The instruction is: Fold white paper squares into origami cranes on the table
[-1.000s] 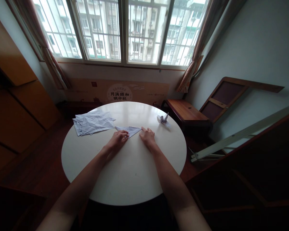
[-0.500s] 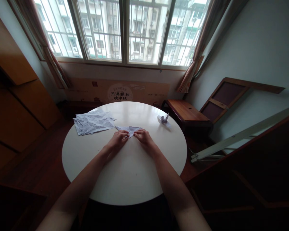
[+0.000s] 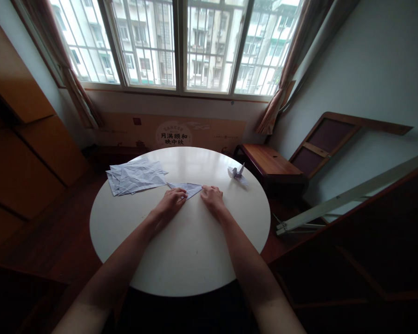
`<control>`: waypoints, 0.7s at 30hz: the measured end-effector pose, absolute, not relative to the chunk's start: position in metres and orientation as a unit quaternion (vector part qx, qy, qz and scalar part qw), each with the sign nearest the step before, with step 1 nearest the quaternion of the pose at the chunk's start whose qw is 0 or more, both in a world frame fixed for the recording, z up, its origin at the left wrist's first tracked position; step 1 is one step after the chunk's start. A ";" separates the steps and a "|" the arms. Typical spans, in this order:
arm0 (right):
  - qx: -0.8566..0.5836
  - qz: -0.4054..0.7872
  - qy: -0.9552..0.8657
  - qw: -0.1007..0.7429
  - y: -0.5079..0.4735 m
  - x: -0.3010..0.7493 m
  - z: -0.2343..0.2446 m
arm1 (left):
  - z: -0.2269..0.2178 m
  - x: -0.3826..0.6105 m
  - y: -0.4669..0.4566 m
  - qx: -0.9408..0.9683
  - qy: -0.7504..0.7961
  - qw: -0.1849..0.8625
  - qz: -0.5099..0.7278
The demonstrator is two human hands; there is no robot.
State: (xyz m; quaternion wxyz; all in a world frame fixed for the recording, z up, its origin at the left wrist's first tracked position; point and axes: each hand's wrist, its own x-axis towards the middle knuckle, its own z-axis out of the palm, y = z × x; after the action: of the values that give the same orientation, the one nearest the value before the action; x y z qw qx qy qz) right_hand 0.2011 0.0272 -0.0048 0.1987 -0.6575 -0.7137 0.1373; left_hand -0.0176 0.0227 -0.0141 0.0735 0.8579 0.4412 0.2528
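Note:
A folded triangle of pale paper [image 3: 189,188] lies flat on the round white table [image 3: 181,250], pointing right. My left hand [image 3: 172,202] rests on the triangle's lower left part, fingers curled and pressing it down. My right hand [image 3: 213,198] sits at the triangle's right tip, fingers bent onto the table and touching the paper's point. Neither hand lifts the paper.
A stack of creased paper sheets [image 3: 135,177] lies at the table's back left. A small folded paper crane [image 3: 236,171] stands at the back right. A wooden bench [image 3: 270,162] is right of the table, a cardboard panel [image 3: 174,132] under the window.
My right hand slid left along the triangle's edge half a second ago, then back right to the tip. My left hand has stayed in place.

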 end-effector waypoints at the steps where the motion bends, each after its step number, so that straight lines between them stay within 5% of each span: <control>1: -0.656 0.137 -0.716 0.198 0.027 0.201 -0.004 | -0.015 -0.017 0.022 0.858 0.441 0.072 0.252; 11: -0.649 0.113 -0.731 0.180 0.022 0.198 -0.002 | -0.013 -0.021 0.021 0.766 0.594 0.024 0.244; 21: -0.599 0.089 -0.787 0.115 0.011 0.188 0.007 | 0.001 -0.016 0.011 0.810 0.534 0.058 0.236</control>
State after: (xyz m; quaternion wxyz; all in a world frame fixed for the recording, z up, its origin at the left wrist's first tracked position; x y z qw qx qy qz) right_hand 0.1876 0.0110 0.0067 0.1154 -0.5992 -0.7872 0.0887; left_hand -0.0160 0.0109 0.0012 0.0582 0.8100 0.5335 0.2364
